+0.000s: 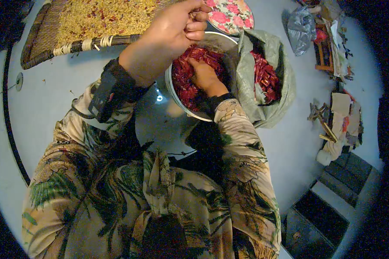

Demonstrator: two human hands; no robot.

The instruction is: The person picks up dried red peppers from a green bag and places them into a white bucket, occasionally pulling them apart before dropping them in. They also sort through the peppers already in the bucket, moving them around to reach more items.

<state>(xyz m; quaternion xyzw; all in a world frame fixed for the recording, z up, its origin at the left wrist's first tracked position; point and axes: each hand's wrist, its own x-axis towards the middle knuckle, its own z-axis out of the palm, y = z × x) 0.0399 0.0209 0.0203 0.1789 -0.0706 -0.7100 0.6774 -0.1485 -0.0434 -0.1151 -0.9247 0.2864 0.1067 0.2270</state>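
Bowl (224, 46): smooth, dull-shiny metal. Dried chillies (183, 84): wrinkled, slightly glossy. Winnowing tray (42, 32): rough woven cane. Bag (286, 73): thin crinkled plastic. Sleeve (242, 146): soft printed cloth, matt.

Place: domestic floor, dried-food sorting
Signs: woven winnowing tray (39, 43) left of the chilli bowl (172, 97); chilli sack (285, 82) right of it

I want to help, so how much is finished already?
Looks partway. Done: yellow seeds heaped on the woven tray. In hand: the right hand digs into red chillies in the metal bowl, while the left hand is pinched shut above it. Left: the green bag holds more chillies.
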